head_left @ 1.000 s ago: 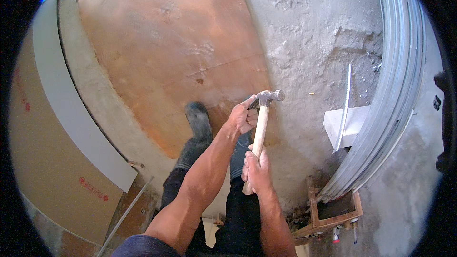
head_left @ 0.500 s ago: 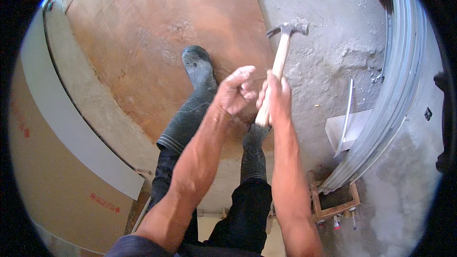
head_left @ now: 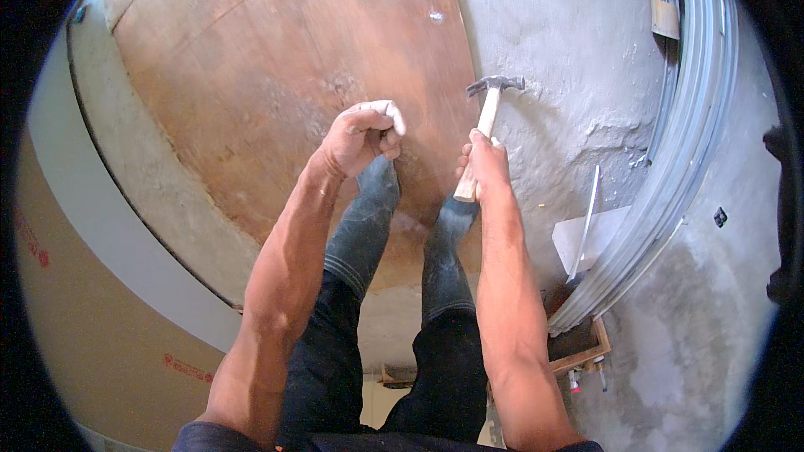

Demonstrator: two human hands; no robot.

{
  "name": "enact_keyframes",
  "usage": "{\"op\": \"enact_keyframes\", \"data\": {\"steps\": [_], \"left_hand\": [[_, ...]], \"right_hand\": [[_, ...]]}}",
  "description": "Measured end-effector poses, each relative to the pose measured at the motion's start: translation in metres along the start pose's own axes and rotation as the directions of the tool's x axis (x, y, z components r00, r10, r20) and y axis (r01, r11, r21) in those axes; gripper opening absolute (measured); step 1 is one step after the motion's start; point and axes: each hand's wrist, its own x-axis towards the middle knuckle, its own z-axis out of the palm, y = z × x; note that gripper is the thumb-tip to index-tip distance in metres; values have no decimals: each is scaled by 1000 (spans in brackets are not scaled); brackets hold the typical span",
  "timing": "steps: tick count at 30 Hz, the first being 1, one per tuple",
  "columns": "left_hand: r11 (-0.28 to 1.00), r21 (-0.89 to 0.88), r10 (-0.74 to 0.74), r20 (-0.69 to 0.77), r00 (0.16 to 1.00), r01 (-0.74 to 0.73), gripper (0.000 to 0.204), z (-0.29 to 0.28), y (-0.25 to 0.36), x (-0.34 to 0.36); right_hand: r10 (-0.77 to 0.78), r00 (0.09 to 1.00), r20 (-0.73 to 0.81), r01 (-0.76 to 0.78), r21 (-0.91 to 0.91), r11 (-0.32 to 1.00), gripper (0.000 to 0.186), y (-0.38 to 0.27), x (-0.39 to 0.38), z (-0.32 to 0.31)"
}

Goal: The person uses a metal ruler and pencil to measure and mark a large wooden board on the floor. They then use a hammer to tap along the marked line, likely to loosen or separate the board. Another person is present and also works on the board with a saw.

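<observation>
My right hand (head_left: 484, 163) clamped on wooden-handled hammer (head_left: 486, 117), head pointing one o'clock, my left hand (head_left: 362, 136) fisted at nine o'clock of it, plywood sheet (head_left: 285, 75) beneath

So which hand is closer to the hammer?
The right. The right hand is wrapped around the wooden handle of the hammer, below its metal head. The left hand is a closed fist off to the hammer's left, not touching it.

Rough grey concrete floor (head_left: 578, 25), brown plywood sheet (head_left: 276, 75) — curved metal tracks (head_left: 695, 117) at rt, bright daylight
</observation>
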Motion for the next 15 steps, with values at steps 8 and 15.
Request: {"op": "enact_keyframes", "data": {"steps": [8,15], "left_hand": [[972,192,-25,-488,872,136,14,10,-28,52],[955,-148,-297,-517,803,258,51,61,-69,98]], "right_hand": [[150,963,222,-204,247,947,20,-20,-49,-15],[95,927,363,-203,270,941,29,-26,-158,-68]]}}
